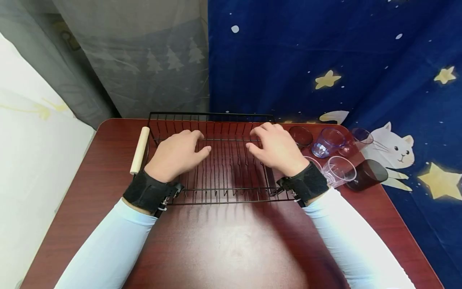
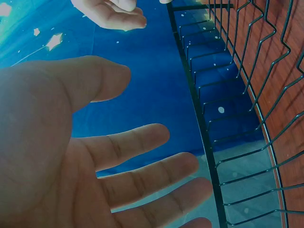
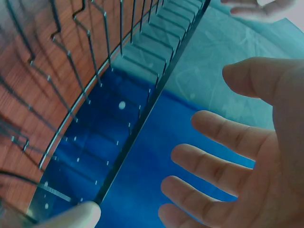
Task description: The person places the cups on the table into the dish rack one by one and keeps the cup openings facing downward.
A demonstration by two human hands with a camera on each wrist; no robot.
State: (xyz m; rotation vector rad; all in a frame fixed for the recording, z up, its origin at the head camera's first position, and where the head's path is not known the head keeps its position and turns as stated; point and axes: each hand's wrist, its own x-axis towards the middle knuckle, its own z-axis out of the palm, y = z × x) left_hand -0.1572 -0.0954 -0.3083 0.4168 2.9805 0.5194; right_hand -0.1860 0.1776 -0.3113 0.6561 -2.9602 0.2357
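Note:
A black wire dish rack [image 1: 213, 114] stands on the table, with a pale wooden handle [image 1: 140, 150] along its left end. Over the rack's left part is my left hand [image 1: 177, 154], fingers relaxed and holding nothing. My right hand [image 1: 276, 147] hovers above the right part, likewise with nothing in its grasp. Both palms face inward, apart from each other. In the left wrist view, spread fingers [image 2: 147, 178] show beside the rack's rim bar [image 2: 198, 109]. The right wrist view has that hand's separated fingers [image 3: 213, 166] near the rim too.
Right of the rack, several see-through cups stand grouped: a dark red cup [image 1: 300, 136], a blue cup [image 1: 326, 142], a pinkish cup [image 1: 355, 142], a clear cup [image 1: 337, 172] and a dark cup [image 1: 368, 175]. Behind the reddish-brown table [image 1: 223, 249] hang grey and blue curtains [image 1: 274, 56].

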